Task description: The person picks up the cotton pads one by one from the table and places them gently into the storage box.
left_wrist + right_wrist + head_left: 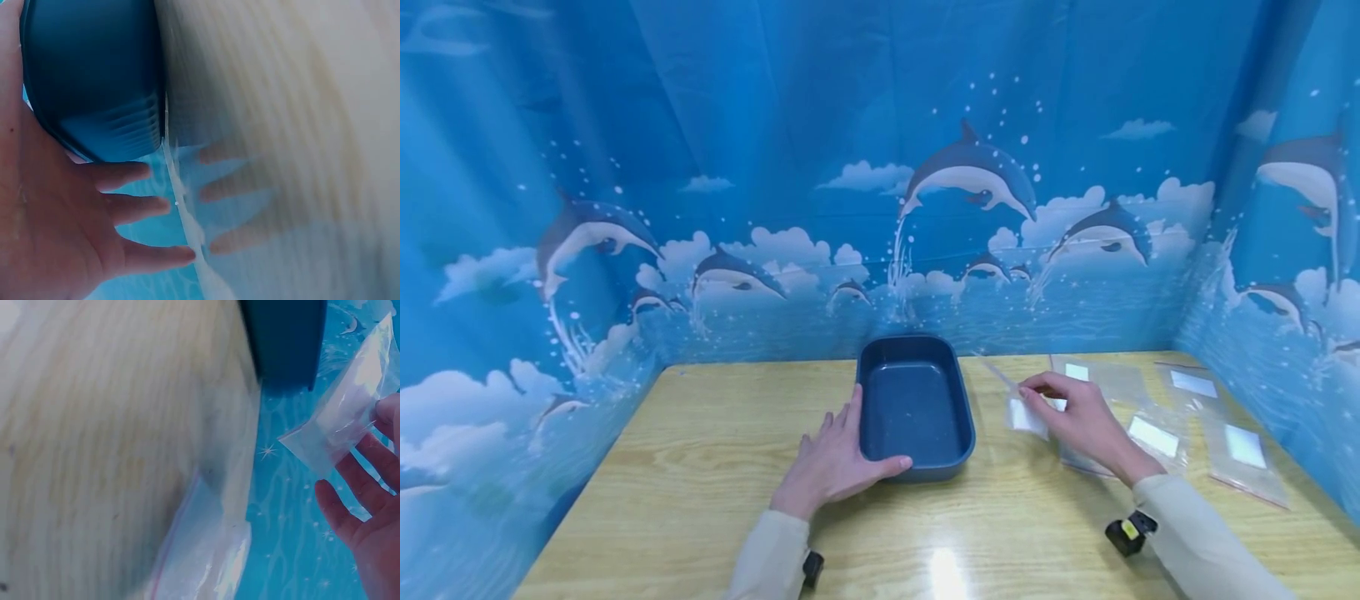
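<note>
A dark blue rectangular bin (917,473) stands on the wooden table. My left hand (831,468) lies at its near left corner, thumb over the near rim and forefinger along the left side. The other fingers spread straight beside the bin's outer wall (94,81) in the left wrist view. To the right of the bin, my right hand (1084,421) pinches a clear zip-lock bag (1025,415) with a white label between thumb and fingertips. That bag hangs tilted above the table; its contents cannot be made out.
Several more clear zip-lock bags with white labels lie on the right of the table, among them one bag (1153,435) near my right wrist and one bag (1245,447) by the right edge. A blue dolphin curtain (820,208) borders the table's back and sides.
</note>
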`<action>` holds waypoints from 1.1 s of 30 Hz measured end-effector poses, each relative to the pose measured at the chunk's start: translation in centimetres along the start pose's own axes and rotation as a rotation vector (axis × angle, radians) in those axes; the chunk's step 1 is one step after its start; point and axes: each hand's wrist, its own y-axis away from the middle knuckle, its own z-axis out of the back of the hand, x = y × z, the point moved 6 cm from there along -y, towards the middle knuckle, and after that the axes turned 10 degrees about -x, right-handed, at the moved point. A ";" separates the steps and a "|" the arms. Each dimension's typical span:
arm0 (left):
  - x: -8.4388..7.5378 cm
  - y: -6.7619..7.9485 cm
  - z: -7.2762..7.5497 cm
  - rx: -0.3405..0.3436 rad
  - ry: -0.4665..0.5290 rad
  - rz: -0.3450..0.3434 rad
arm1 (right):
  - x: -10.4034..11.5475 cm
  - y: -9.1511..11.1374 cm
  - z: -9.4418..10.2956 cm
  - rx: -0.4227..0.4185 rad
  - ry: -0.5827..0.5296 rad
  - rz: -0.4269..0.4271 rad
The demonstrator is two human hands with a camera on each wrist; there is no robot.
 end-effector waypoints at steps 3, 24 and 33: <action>0.0 0.0 0.0 0.012 0.001 0.017 | 0.5 -0.4 0.0 -0.008 -0.019 0.006; 0.0 0.1 -0.2 0.048 -0.001 0.059 | 4.2 -2.5 -1.3 -0.038 -0.097 0.035; -0.2 0.2 -0.1 0.055 0.021 0.065 | 6.3 -3.6 -2.1 -0.057 -0.117 0.109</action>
